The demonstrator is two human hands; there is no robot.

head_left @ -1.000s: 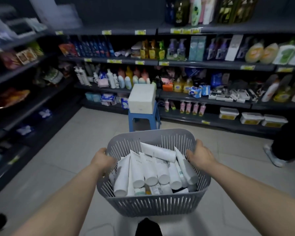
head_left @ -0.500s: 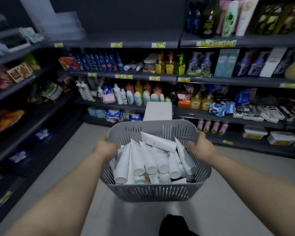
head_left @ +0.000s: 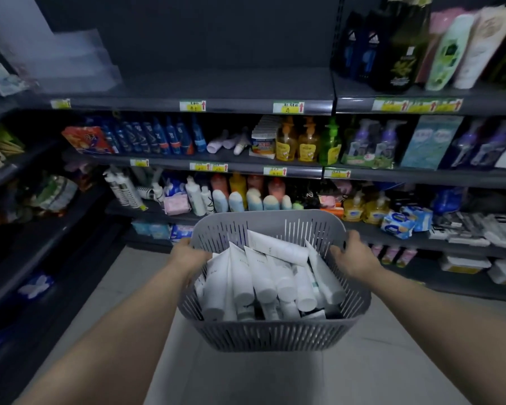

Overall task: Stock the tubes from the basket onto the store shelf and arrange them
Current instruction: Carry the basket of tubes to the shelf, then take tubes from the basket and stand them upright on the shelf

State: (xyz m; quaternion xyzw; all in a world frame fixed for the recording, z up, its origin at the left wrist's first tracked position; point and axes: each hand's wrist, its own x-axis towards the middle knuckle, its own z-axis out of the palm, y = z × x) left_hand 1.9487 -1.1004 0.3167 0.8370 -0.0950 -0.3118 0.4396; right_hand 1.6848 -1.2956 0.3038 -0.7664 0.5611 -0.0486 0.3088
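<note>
Basket (head_left: 275, 334) of tubes (head_left: 257, 276) between both hands (head_left: 192, 258) (head_left: 352, 260)

The upper shelf (head_left: 216, 86) lay open across its middle, with room to reach in between the clear plastic stand (head_left: 79, 62) at its left end and the dark bottles (head_left: 362, 48) packed on the right. The shelf beneath was crowded along its front with blue bottles (head_left: 158, 138) and pump bottles (head_left: 298, 141). The basket (head_left: 275, 334), gripped at its rim by the left hand (head_left: 189, 258) and the right hand (head_left: 354, 258), stood in front of the lower rows. The floor (head_left: 123, 287) to its left was open.
</note>
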